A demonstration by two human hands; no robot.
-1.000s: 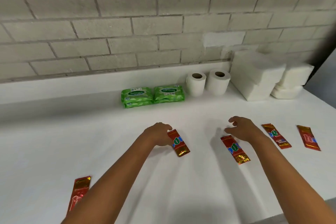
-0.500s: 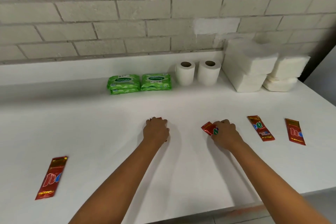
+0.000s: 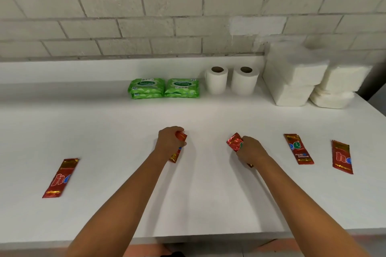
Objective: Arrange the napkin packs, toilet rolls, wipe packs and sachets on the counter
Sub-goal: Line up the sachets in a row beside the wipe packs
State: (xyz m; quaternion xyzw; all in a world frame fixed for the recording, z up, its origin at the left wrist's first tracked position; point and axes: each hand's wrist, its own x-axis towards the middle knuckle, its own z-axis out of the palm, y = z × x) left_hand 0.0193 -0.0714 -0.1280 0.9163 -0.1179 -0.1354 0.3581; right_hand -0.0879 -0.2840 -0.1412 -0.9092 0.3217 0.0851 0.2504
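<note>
We see a white table (image 3: 104, 123) running along a grey brick wall (image 3: 146, 16). At its back right stand the largest things, the white napkin packs (image 3: 294, 77), stacked in two piles side by side, the right pile (image 3: 340, 85) lower and set just beside the left. Left of them two toilet rolls (image 3: 217, 79) stand upright on end, close together, the second roll (image 3: 244, 80) nearest the napkins. Further left lie the green wipe packs (image 3: 146, 87), two low stacks touching each other, the right stack (image 3: 181, 87) near the rolls.

Nearer us, our left hand (image 3: 169, 142) curls over a red sachet (image 3: 181, 136) at mid-table, fingers wrapped round it, its lower end (image 3: 174, 157) poking out beneath the palm. Our right hand (image 3: 251, 150) grips another red sachet (image 3: 235, 142), crumpled at its upper end, well apart from the first.

Three more sachets lie flat: one at far left (image 3: 60, 177), and two to the right of the right hand, the nearer one (image 3: 298, 149) and the outer one (image 3: 342, 156), apart from each other.
</note>
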